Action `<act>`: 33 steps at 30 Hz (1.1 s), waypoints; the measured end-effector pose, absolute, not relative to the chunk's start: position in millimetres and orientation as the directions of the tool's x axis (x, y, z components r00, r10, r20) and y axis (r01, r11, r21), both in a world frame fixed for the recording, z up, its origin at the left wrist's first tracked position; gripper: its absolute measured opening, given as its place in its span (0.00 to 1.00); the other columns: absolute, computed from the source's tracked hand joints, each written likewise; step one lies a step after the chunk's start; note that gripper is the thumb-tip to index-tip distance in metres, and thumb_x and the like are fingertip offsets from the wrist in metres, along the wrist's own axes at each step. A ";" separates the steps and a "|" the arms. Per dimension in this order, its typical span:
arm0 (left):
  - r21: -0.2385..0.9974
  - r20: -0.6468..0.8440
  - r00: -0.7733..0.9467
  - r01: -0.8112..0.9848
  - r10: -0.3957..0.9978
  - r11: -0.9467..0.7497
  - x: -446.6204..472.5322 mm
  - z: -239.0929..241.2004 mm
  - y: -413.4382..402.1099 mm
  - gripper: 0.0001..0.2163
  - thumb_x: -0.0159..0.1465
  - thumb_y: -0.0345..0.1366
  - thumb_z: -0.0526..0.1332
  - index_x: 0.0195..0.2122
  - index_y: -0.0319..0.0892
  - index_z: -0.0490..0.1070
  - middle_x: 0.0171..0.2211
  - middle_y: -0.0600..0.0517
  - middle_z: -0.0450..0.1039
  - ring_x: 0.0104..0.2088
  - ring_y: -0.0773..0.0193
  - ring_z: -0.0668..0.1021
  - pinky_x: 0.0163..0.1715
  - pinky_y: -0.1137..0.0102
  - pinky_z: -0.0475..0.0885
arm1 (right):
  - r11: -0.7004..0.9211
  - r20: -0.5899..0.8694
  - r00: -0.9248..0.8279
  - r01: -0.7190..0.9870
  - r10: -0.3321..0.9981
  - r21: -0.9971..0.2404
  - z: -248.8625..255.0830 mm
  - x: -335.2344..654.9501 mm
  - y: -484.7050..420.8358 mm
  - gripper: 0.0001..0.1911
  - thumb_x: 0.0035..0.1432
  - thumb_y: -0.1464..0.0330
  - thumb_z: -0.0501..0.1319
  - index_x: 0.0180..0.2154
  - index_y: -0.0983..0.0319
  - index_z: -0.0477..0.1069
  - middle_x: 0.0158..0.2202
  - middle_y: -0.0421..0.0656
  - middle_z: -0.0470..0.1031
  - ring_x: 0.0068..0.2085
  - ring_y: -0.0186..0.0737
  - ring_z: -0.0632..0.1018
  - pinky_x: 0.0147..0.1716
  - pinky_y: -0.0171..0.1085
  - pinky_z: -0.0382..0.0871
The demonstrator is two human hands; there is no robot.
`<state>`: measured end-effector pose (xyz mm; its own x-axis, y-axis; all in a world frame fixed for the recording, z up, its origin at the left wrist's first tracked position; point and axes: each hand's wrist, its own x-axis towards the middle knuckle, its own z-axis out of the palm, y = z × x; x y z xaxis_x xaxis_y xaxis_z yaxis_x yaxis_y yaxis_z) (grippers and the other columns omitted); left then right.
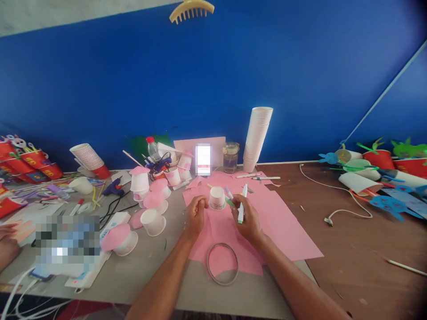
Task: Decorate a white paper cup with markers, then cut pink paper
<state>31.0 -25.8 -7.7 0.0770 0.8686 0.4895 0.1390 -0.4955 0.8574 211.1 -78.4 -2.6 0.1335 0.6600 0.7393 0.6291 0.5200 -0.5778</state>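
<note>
- because it looked like thin paper, the white paper cup [217, 196] would probably have handled as light, dry and easily dented; it was bottom-up between the fingers of both hands, its wider rim lowest, with small coloured marks near that rim.
- the rim seemed the stiffest place to take hold, with a gentle pinch; a hard squeeze on the side wall could have buckled it.
- the left hand [194, 216] had its fingers curled inward at the cup's left side; whether they pinched it or only rested beside it could not be told, nor whether the cup was lifted off the pink paper [283, 222] below.
- the right hand [248, 218] had its fingers closed around a white marker [240, 215] with a green end, which stuck out above and below the grip.
- nearer the body than either hand's fingers, a thin ring [223, 283] lay partly on the pink paper and partly on the grey worktop [133, 271].
- to the left of the left fingers stood upturned cups [152, 222], some with pink discs [115, 237]; beyond the right fingers leaned a tall cup stack [257, 138].
</note>
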 end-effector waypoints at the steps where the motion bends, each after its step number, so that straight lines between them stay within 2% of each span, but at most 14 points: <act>1: 0.867 0.481 0.116 0.082 0.869 -0.491 32.7 -6.3 -29.3 0.12 0.68 0.42 0.51 0.41 0.42 0.70 0.30 0.51 0.71 0.30 0.66 0.74 0.34 0.69 0.71 | 0.531 0.747 0.117 0.632 0.655 -0.565 -1.1 209.2 -80.1 0.14 0.61 0.72 0.55 0.48 0.58 0.63 0.35 0.44 0.74 0.33 0.40 0.77 0.33 0.38 0.73; 4: 0.903 0.420 0.302 -0.041 0.856 -0.428 38.9 -2.0 -40.1 0.15 0.67 0.45 0.53 0.48 0.42 0.68 0.33 0.50 0.71 0.29 0.66 0.73 0.32 0.69 0.71 | 0.585 0.780 0.046 0.634 0.624 -0.505 1.7 204.0 -84.3 0.15 0.62 0.73 0.55 0.50 0.57 0.63 0.36 0.45 0.75 0.35 0.41 0.77 0.34 0.39 0.74; 6: 0.924 0.369 0.368 -0.044 0.853 -0.380 43.4 0.3 -46.2 0.17 0.64 0.45 0.57 0.50 0.42 0.68 0.35 0.48 0.72 0.31 0.65 0.74 0.32 0.68 0.72 | 0.623 0.783 -0.027 0.624 0.621 -0.473 2.4 201.5 -86.1 0.17 0.62 0.74 0.54 0.52 0.57 0.63 0.38 0.46 0.76 0.37 0.43 0.78 0.35 0.41 0.74; 8: 0.934 0.334 0.392 -0.019 0.857 -0.356 47.3 2.0 -50.6 0.15 0.62 0.43 0.60 0.47 0.42 0.70 0.35 0.48 0.74 0.32 0.64 0.75 0.33 0.68 0.72 | 0.643 0.757 -0.096 0.604 0.646 -0.471 2.5 199.8 -87.2 0.19 0.61 0.75 0.53 0.53 0.56 0.62 0.40 0.48 0.75 0.39 0.44 0.78 0.36 0.42 0.75; 11: 0.954 0.282 0.412 -0.028 0.866 -0.297 49.9 4.7 -51.7 0.10 0.61 0.41 0.61 0.40 0.41 0.71 0.32 0.50 0.74 0.28 0.67 0.74 0.31 0.69 0.71 | 0.636 0.716 -0.136 0.591 0.685 -0.496 3.0 198.6 -88.1 0.21 0.60 0.77 0.53 0.54 0.56 0.63 0.41 0.49 0.75 0.40 0.45 0.78 0.37 0.43 0.75; 13: 0.967 0.254 0.375 -0.067 0.891 -0.248 47.8 7.4 -47.2 0.09 0.61 0.41 0.62 0.38 0.41 0.70 0.29 0.52 0.73 0.26 0.68 0.74 0.29 0.70 0.70 | 0.632 0.729 -0.104 0.589 0.677 -0.503 4.6 199.7 -88.6 0.21 0.60 0.76 0.53 0.55 0.56 0.62 0.40 0.48 0.75 0.38 0.44 0.78 0.37 0.43 0.74; 15: 0.966 0.252 0.259 -0.132 0.933 -0.224 42.4 11.0 -38.4 0.10 0.60 0.42 0.63 0.36 0.41 0.69 0.26 0.54 0.71 0.25 0.69 0.73 0.29 0.70 0.70 | 0.630 0.751 -0.030 0.567 0.660 -0.531 7.2 202.9 -89.5 0.21 0.62 0.73 0.53 0.57 0.57 0.60 0.38 0.46 0.74 0.36 0.41 0.78 0.37 0.43 0.74; 17: 0.941 0.257 0.100 -0.254 0.961 -0.225 34.6 14.9 -27.3 0.12 0.60 0.45 0.63 0.36 0.42 0.68 0.24 0.56 0.70 0.24 0.70 0.72 0.30 0.70 0.70 | 0.634 0.755 0.050 0.509 0.654 -0.583 10.3 207.6 -91.0 0.21 0.65 0.69 0.51 0.59 0.58 0.57 0.35 0.44 0.73 0.32 0.39 0.77 0.35 0.41 0.74; 19: 0.894 0.219 0.027 -0.406 0.975 -0.190 26.7 18.6 -17.5 0.14 0.57 0.47 0.65 0.35 0.43 0.67 0.25 0.57 0.68 0.24 0.71 0.72 0.31 0.69 0.70 | 0.654 0.755 0.080 0.447 0.650 -0.611 13.1 211.9 -92.9 0.19 0.68 0.66 0.48 0.59 0.59 0.59 0.31 0.42 0.72 0.29 0.37 0.75 0.31 0.39 0.73; 23: 0.840 0.099 0.132 -0.542 0.986 -0.012 18.8 22.6 -11.9 0.13 0.56 0.45 0.66 0.33 0.43 0.67 0.24 0.59 0.66 0.21 0.74 0.68 0.34 0.67 0.72 | 0.678 0.771 0.043 0.447 0.636 -0.584 15.7 212.5 -98.0 0.14 0.67 0.65 0.49 0.51 0.59 0.66 0.29 0.42 0.71 0.27 0.37 0.74 0.27 0.37 0.71; 27: 0.833 0.044 0.315 -0.535 0.948 0.139 23.0 21.3 -20.8 0.11 0.56 0.43 0.67 0.33 0.43 0.69 0.21 0.59 0.67 0.20 0.74 0.67 0.37 0.66 0.72 | 0.639 0.738 0.088 0.440 0.669 -0.631 16.2 204.1 -103.1 0.08 0.63 0.70 0.53 0.45 0.59 0.64 0.27 0.40 0.70 0.24 0.35 0.72 0.24 0.35 0.69; 33: 0.860 -0.022 0.411 -0.457 0.911 0.227 27.9 17.5 -28.2 0.10 0.56 0.43 0.66 0.32 0.41 0.72 0.20 0.57 0.66 0.20 0.72 0.67 0.38 0.65 0.71 | 0.728 0.802 0.022 0.405 0.597 -0.553 26.0 196.1 -107.1 0.09 0.58 0.74 0.55 0.42 0.59 0.66 0.30 0.43 0.72 0.31 0.39 0.75 0.32 0.39 0.73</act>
